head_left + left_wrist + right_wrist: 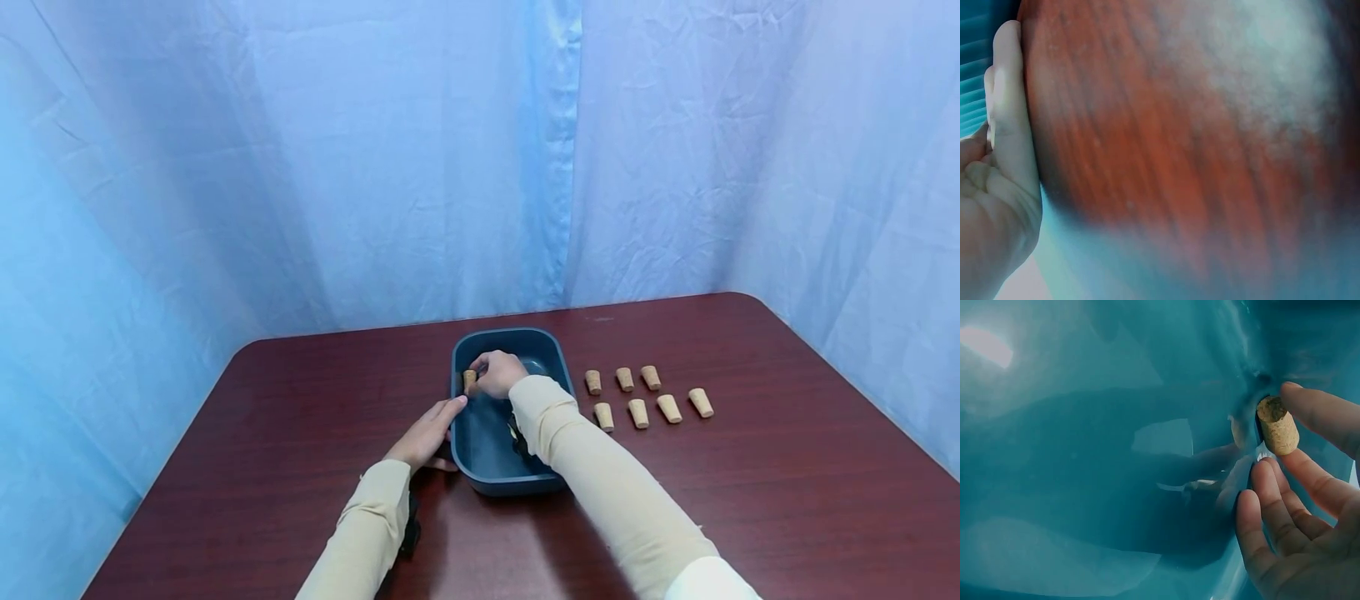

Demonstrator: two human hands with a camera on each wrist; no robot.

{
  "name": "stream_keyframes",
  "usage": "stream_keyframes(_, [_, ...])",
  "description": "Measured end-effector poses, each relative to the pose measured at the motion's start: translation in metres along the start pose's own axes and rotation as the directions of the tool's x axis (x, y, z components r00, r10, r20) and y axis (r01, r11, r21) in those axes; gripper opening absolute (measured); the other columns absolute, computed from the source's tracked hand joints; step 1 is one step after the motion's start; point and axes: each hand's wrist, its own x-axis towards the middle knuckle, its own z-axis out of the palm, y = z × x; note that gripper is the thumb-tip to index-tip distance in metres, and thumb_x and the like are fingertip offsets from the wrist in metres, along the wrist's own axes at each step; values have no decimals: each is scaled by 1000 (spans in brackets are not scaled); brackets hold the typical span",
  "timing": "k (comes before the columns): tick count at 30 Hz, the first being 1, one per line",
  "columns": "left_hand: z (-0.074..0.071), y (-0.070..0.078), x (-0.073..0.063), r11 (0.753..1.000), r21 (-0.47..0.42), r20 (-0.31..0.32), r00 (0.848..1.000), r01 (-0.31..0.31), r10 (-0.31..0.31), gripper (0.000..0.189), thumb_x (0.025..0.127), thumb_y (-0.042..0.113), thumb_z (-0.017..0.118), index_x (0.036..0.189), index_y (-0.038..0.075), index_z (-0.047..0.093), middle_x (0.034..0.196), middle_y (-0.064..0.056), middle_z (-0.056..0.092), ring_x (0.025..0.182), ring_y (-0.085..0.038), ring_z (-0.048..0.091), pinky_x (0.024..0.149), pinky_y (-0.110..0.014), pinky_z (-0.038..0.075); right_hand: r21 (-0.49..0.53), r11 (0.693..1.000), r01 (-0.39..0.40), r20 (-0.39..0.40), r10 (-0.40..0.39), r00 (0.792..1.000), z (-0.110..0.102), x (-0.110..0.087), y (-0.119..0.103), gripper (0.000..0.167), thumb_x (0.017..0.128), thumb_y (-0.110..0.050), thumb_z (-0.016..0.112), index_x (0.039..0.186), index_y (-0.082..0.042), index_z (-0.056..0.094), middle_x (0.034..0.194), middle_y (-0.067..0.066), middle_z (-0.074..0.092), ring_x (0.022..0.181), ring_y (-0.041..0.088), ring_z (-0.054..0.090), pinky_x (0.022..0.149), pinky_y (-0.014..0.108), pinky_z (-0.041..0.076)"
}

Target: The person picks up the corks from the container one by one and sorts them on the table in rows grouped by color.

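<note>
A tapered cork stopper (469,382) is at the inner left wall of a dark blue rectangular bin (504,482). My right hand (499,374) reaches down into the bin and pinches this cork between its fingers. Close up in the right wrist view, the cork (1281,430) has one digit at its upper end and another along its lower side. Outside the bin, my left hand (429,433) rests against the left wall with its fingers extended, fingertips right at the rim. The left wrist view shows this hand (1007,144) beside the bin's ribbed side.
Several more cork stoppers (637,413) lie in two rows on the dark red-brown table (337,400), right of the bin. Light blue curtains (420,167) hang behind the table and along both sides.
</note>
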Motion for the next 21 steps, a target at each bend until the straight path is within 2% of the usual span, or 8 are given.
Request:
stream_keyframes(5, [-1, -1, 1, 1000, -4, 7, 1000, -1, 1, 71, 106, 54, 41, 157, 5, 34, 117, -21, 50, 104, -32, 54, 72, -47, 63, -30, 1000, -5, -26, 4, 1000, 6, 2, -1, 34, 93, -14, 75, 126, -5, 69, 121, 15, 66, 107, 29, 61, 94, 43, 55])
stream_keyframes(12, [0, 0, -1, 1000, 6, 9, 1000, -11, 11, 72, 106, 55, 41, 156, 4, 34, 116, -21, 51, 102, -31, 55, 72, -47, 63, -93, 996, -6, -59, 1, 998, 10, 3, -2, 31, 93, -10, 74, 124, -6, 71, 115, 13, 67, 104, 28, 60, 93, 42, 55])
stream_keyframes(21, [-1, -2, 1, 1000, 3, 19, 1000, -8, 8, 71, 107, 53, 41, 158, 4, 32, 124, -23, 50, 107, -33, 54, 74, -47, 63, -26, 1000, -9, -34, 8, 999, 6, 1, 3, 34, 91, -13, 78, 124, -7, 71, 118, 12, 66, 106, 28, 59, 94, 44, 54])
